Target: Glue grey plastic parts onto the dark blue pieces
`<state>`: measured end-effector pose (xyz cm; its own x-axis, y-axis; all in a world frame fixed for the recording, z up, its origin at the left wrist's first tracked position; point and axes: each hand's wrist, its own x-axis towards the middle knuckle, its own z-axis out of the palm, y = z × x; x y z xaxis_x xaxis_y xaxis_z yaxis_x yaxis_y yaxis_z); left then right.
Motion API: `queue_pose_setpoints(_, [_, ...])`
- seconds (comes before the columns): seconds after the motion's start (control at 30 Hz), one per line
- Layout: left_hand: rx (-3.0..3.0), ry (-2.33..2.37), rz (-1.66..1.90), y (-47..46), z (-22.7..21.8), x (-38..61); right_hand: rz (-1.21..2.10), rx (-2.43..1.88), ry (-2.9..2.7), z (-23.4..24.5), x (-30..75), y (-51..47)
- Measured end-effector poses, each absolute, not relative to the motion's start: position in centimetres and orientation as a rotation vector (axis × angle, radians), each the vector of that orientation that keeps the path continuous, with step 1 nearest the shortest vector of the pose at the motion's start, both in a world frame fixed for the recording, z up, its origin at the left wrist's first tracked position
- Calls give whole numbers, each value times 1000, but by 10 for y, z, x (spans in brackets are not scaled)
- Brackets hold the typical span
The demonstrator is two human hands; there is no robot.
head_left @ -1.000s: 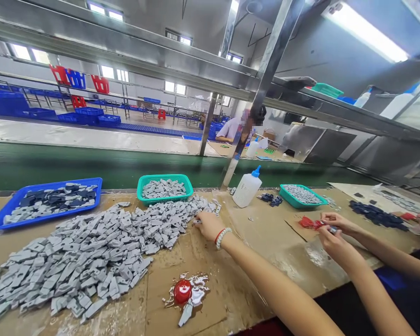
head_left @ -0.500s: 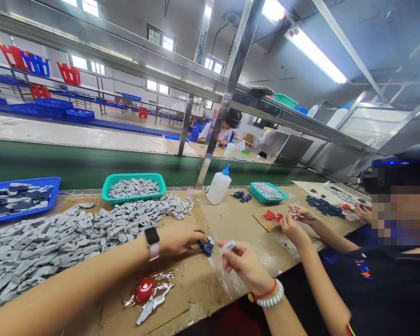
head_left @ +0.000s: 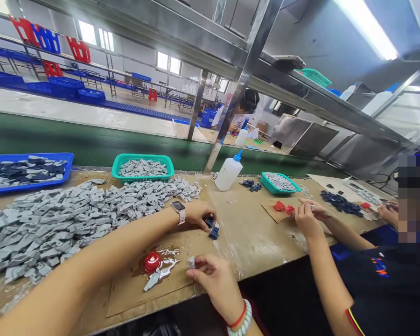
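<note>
Two hands low in the frame, see? What's the right hand (head_left: 215,280) got?

A small grey piece (head_left: 191,262), pinched in its fingertips at bottom centre, just right of the red cap (head_left: 151,261).

And the left hand (head_left: 198,212)?

Mid-frame, fingers curled down onto the dark blue parts (head_left: 213,231) on the table. Gripping or only pressing, I can't tell. The grey pile (head_left: 73,214) lies to its left.

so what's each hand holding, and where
Right hand pinches a small grey piece by one end. Left hand touches dark blue parts; whether it grips one cannot be told.
</note>
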<state>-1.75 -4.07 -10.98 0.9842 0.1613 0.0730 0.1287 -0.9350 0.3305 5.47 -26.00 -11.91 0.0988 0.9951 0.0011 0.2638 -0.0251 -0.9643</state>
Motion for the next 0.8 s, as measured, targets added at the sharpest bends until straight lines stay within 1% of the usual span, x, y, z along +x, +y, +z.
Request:
queue_pose_setpoints(0.07, [2815, 294, 192, -42, -111, -25, 769, -1439, -1589, -114, 50, -258])
queue_pose_setpoints(0.13, [2829, 391, 265, -44, -114, -35, 616, -1408, -1739, -111, 45, -257])
queue_pose_setpoints(0.3, [2771, 585, 403, -47, -114, -54, 536, -1423, -1857, -123, 28, -258])
queue_pose_setpoints(0.37, [2684, 672, 464, -49, -100, -60, 495, -1426, -1895, -129, 24, -259])
queue_pose_setpoints(0.43, [2564, 759, 578, -58, -75, -72, 476, -1392, -1889, -131, 25, -260])
queue_pose_setpoints(0.53, [2350, 821, 761, -92, -31, -106, 605, -1342, -1677, -128, 29, -258])
queue_pose_setpoints(0.63, [2084, 969, 869, -146, -9, -147, 971, -1259, -1276, -123, 32, -253])
queue_pose_setpoints(0.7, [1913, 1128, 879, -181, -17, -168, 1159, -1166, -1061, -119, 29, -252])
queue_pose_setpoints(0.73, [1813, 1189, 875, -196, -25, -174, 1192, -1124, -1014, -116, 27, -252])
queue_pose_setpoints(0.8, [1592, 1230, 851, -219, -45, -178, 1120, -1062, -1033, -109, 19, -257])
